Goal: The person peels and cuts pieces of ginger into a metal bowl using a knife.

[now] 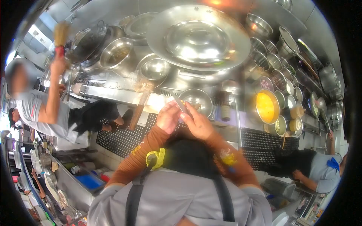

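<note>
My left hand (168, 116) and my right hand (198, 122) meet at the front edge of the steel counter. Between them a small knife (178, 102) points up and to the left. My right hand is wrapped round its lower end. The fingers of my left hand are curled beside the blade, and what they hold is too small to make out. Just beyond my hands stands a steel bowl (203, 98) with some food in it. A white cloth or board (155, 102) lies left of my left hand.
A large wok lid (160, 45) fills the back. Several metal containers and a pot of yellow liquid (267, 107) stand at the right. A co-worker (45, 109) holds a brush up at the left; another (325, 169) stands at the right.
</note>
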{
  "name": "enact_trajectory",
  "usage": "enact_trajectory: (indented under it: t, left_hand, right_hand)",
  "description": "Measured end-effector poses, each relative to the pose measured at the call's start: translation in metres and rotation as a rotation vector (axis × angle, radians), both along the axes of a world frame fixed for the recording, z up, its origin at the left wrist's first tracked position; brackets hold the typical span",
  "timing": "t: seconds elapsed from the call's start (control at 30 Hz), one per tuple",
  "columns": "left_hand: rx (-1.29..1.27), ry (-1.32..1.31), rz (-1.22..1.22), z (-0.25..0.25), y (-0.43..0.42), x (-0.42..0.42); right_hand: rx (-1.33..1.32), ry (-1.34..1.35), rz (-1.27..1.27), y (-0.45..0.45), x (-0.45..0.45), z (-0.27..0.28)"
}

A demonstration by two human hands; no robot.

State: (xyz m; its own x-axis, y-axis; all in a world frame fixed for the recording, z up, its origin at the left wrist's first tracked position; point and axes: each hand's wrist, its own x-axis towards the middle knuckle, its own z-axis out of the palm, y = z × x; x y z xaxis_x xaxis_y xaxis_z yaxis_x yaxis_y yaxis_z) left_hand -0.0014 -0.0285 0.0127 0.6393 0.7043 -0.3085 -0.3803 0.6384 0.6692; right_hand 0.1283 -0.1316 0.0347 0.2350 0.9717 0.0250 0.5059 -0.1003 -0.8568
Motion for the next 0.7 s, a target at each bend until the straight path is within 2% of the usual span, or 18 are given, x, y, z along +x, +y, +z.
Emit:
enact_trajectory:
  t: [0.2,0.3,0.53,0.63,0.7]
  left_hand:
    - [0.124,0.037,-0.002,-0.008,0.001,0.0]
    - [0.154,0.091,0.077,-0.011,-0.004,0.003]
    - [0.161,0.057,0.091,-0.015,-0.007,0.002]
    - [0.181,0.065,0.089,-0.018,-0.007,0.0]
    - [0.22,0.082,0.086,-0.018,-0.009,-0.002]
  right_hand:
    - [-0.003,0.02,0.009,0.0,0.002,-0.001]
    - [-0.031,0.041,0.015,0.0,0.002,0.001]
    - [-0.058,0.08,0.026,0.001,0.002,0.001]
    - [0.015,0.066,0.001,0.002,0.0,-0.004]
    - [-0.023,0.147,-0.028,0.002,-0.002,-0.002]
